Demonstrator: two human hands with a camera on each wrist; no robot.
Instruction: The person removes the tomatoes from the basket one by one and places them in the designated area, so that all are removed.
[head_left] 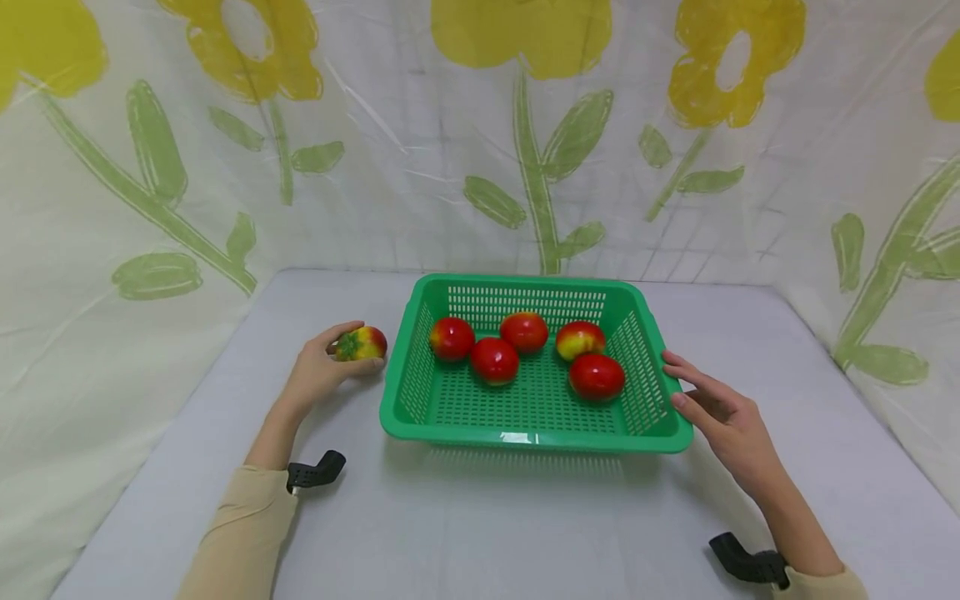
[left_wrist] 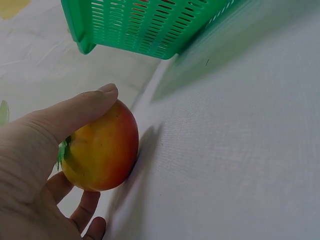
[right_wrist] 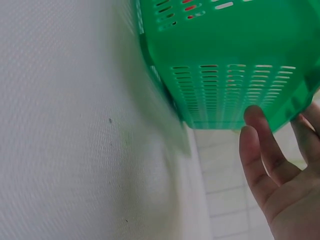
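Observation:
My left hand (head_left: 318, 371) holds a red-and-yellow fruit with a green leafy top (head_left: 362, 343), left of the green basket (head_left: 536, 437). In the left wrist view, the thumb lies along one side of this fruit (left_wrist: 102, 150), with the fingers partly hidden behind it. At the basket's right end, my right hand (head_left: 723, 425) touches the rim with thumb and fingertips. The right wrist view shows two loosely extended fingers (right_wrist: 257, 150) beside the basket's slotted end wall (right_wrist: 230, 92). Several glossy red fruits, one of them a red-and-yellow fruit (head_left: 579, 341), lie inside the basket.
A white-covered table (head_left: 480, 533) lies under the basket and hands. Behind it hangs a pale sheet with painted yellow flowers (head_left: 522, 33). Black wrist-worn devices, one on the left wrist (head_left: 317, 471) and one on the right (head_left: 746, 562), stick out over the table.

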